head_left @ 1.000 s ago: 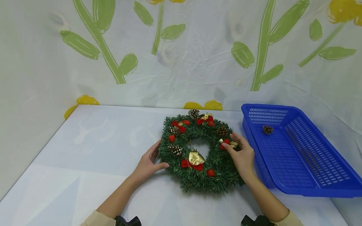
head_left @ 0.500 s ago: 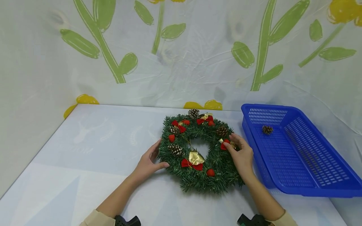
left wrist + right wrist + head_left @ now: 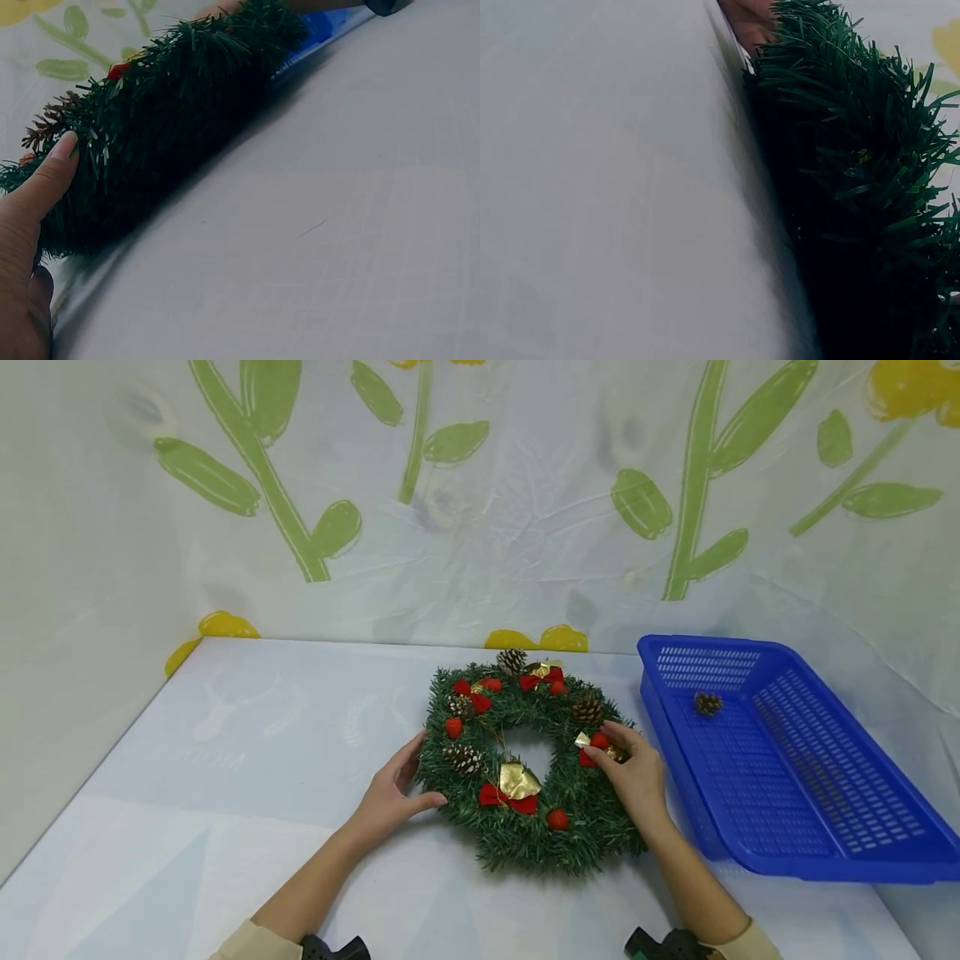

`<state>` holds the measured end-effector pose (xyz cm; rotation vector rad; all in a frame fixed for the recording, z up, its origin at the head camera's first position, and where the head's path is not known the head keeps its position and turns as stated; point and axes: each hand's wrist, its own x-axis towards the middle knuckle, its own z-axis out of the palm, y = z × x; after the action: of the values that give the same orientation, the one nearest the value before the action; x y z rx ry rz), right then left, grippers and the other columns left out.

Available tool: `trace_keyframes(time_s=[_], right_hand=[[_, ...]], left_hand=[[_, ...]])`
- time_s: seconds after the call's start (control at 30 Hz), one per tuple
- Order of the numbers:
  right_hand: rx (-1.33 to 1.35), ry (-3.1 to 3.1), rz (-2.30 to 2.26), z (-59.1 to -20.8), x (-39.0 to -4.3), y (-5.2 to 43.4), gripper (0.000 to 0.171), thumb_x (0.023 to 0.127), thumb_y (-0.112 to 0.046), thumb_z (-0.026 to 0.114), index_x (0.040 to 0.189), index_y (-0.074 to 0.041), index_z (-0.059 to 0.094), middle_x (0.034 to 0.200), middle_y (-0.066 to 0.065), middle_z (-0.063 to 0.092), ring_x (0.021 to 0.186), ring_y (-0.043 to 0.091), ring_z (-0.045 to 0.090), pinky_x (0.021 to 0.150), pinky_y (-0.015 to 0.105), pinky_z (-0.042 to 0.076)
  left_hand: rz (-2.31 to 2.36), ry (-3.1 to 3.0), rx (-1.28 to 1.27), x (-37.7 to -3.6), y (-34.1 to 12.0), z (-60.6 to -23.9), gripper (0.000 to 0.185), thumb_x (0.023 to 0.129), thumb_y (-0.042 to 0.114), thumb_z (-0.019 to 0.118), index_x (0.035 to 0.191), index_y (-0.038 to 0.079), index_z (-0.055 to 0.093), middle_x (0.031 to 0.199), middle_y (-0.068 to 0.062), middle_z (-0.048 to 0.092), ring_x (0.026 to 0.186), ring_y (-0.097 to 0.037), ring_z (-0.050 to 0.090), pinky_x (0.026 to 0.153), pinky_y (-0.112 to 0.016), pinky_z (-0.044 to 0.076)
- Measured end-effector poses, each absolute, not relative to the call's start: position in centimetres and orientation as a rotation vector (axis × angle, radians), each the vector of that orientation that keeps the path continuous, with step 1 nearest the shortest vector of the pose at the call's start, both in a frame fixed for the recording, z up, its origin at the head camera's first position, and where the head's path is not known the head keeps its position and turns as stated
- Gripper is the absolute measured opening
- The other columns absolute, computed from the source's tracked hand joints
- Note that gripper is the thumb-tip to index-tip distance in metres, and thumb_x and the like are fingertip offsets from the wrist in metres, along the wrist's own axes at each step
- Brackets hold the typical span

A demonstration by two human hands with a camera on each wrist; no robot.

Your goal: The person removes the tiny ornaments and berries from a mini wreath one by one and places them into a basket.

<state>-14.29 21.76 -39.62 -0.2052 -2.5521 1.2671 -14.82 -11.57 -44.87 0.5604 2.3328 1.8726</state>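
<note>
Head view: green wreath flat on the pale surface, just left of the blue basket. Left hand against the wreath's left outer edge, fingers nearly straight, thumb along the needles, grip loose and closed on nothing. Right hand on the wreath's right side, fingertips pinched on a red-and-gold bow. Around the ring, pine cones, red berries, more red bows, a gold bell at the wreath's inner lower edge. One loose pine cone inside the basket, well right of the wreath. Left wrist view: thumb pressed on the wreath's needles, blue basket rim showing beyond the wreath. Right wrist view: wreath's dark needles close up beside the white surface; right grip not readable here.
</note>
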Motion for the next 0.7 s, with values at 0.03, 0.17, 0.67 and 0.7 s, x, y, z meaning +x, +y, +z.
trace_keyframes(time_s=[0.03, 0.17, 0.67, 0.7], right_hand=[[-0.202, -2.570, 1.265, -39.60, -14.31, 21.77, 0.053, 0.082, -0.017, 0.076, 0.128, -0.002, 0.057, 0.124, 0.018, 0.062, 0.113, 0.030, 0.059, 0.072, 0.012, 0.047], [-0.188, -2.627, 1.243, -39.51, -14.37, 21.87, 0.052, 0.083, -0.018, 0.075, 0.129, -0.001, 0.056, 0.125, 0.019, 0.060, 0.113, 0.030, 0.058, 0.076, 0.019, 0.050], [-0.159, -2.646, 1.260, -39.51, -14.36, 21.99, 0.048, 0.084, -0.020, 0.073, 0.126, 0.000, 0.058, 0.117, 0.021, 0.063, 0.109, 0.032, 0.059, 0.070, 0.013, 0.049], [-0.157, -2.634, 1.266, -39.55, -14.33, 21.99, 0.048, 0.084, -0.020, 0.073, 0.125, 0.000, 0.059, 0.117, 0.021, 0.063, 0.109, 0.032, 0.059, 0.070, 0.013, 0.049]], left_hand=[[1.874, 2.332, 0.556, -14.79, -11.60, -44.86, 0.094, 0.077, 0.018, 0.079, 0.152, 0.017, 0.022, 0.157, -0.011, 0.019, 0.142, -0.033, 0.021, 0.114, -0.037, 0.024], [1.863, 2.347, 0.564, -14.78, -11.69, -44.95, 0.093, 0.078, 0.020, 0.078, 0.152, 0.016, 0.022, 0.157, -0.012, 0.020, 0.141, -0.034, 0.021, 0.114, -0.039, 0.025], [1.855, 2.367, 0.577, -14.83, -11.74, -45.00, 0.093, 0.078, 0.019, 0.078, 0.152, 0.015, 0.023, 0.156, -0.012, 0.021, 0.140, -0.035, 0.023, 0.114, -0.041, 0.026], [1.857, 2.369, 0.578, -14.84, -11.72, -45.03, 0.092, 0.078, 0.019, 0.078, 0.152, 0.015, 0.023, 0.156, -0.012, 0.021, 0.140, -0.035, 0.023, 0.114, -0.041, 0.026]])
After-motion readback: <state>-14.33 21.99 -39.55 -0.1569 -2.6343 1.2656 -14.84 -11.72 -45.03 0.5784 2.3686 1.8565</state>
